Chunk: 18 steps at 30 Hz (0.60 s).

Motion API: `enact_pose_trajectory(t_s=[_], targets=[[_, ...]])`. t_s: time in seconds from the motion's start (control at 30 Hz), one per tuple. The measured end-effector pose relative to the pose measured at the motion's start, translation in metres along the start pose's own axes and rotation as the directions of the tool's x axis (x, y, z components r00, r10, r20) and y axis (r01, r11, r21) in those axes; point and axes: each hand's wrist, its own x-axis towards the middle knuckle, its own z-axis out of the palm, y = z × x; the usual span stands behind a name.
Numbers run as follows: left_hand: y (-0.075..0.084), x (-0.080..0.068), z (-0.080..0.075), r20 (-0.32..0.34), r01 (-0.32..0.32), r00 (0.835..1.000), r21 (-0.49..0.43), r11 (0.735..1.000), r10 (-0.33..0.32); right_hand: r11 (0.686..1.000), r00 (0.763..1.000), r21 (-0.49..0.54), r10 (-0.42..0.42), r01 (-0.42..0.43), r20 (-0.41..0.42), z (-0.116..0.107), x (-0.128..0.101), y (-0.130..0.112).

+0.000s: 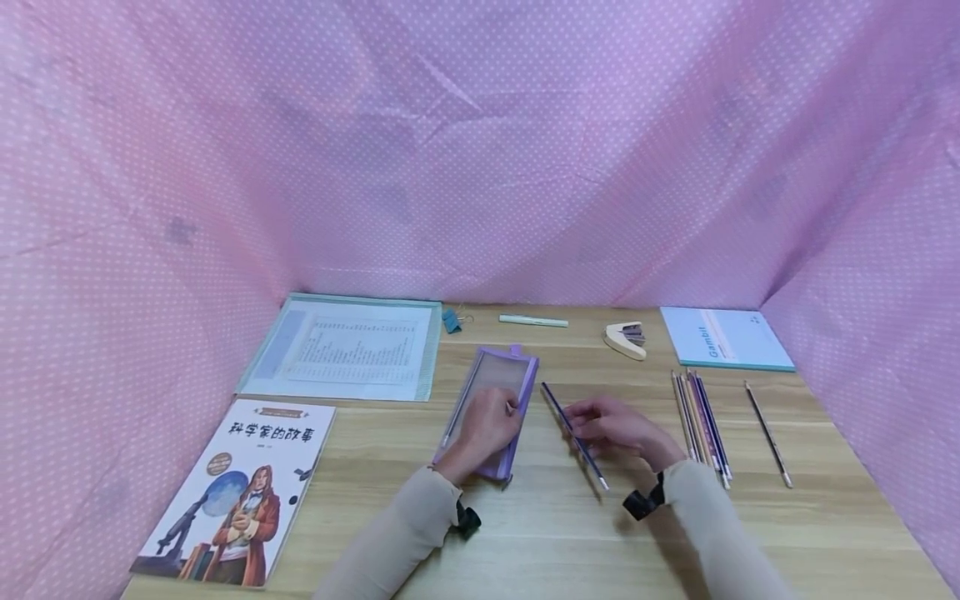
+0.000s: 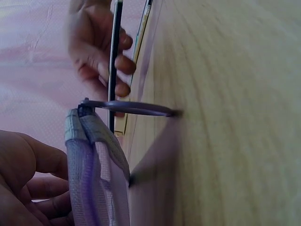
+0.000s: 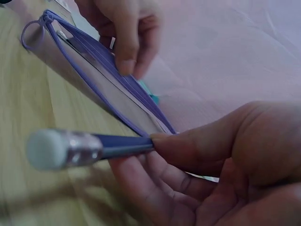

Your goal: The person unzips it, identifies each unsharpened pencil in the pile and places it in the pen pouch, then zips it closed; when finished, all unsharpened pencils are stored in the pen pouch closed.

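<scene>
sleeves (image 1: 405, 533): plain, pale beige | wrist cameras (image 1: 641, 503): small, black

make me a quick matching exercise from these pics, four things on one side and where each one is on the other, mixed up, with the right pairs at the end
Things
1. Dark blue pencil
2. Purple pencil case
3. Illustrated book
4. Gambit notebook

Places
A. At the far right of the table
B. Its edge pinched by the left hand
C. Held in the right hand
D. At the near left of the table

Right pairs
1-C, 2-B, 3-D, 4-A
</scene>
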Motion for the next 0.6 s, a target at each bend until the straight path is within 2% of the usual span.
enact_pose_trajectory(t_s=[0.17, 0.33, 0.47, 0.6], targets=[[0.000, 0.000, 0.000, -0.005, 0.000, 1.000, 0.013, 1.000, 0.000, 0.998, 1.000, 0.058, 0.025, -0.025, -0.015, 0.014, 0.025, -0.008], [0.001, 0.000, 0.000, 0.005, 0.014, 1.000, 0.025, 1.000, -0.015, 0.992, 0.991, 0.127, 0.033, -0.017, -0.128, 0.025, 0.045, -0.014], [0.002, 0.001, -0.001, 0.022, 0.038, 0.999, 0.020, 0.999, -0.038, 0.979, 0.972, 0.204, 0.041, 0.008, -0.233, 0.036, 0.057, -0.017], [0.002, 0.002, -0.001, 0.014, 0.034, 0.999, 0.026, 0.999, -0.034, 0.961, 0.954, 0.274, 0.055, 0.030, -0.296, 0.050, 0.064, -0.018]])
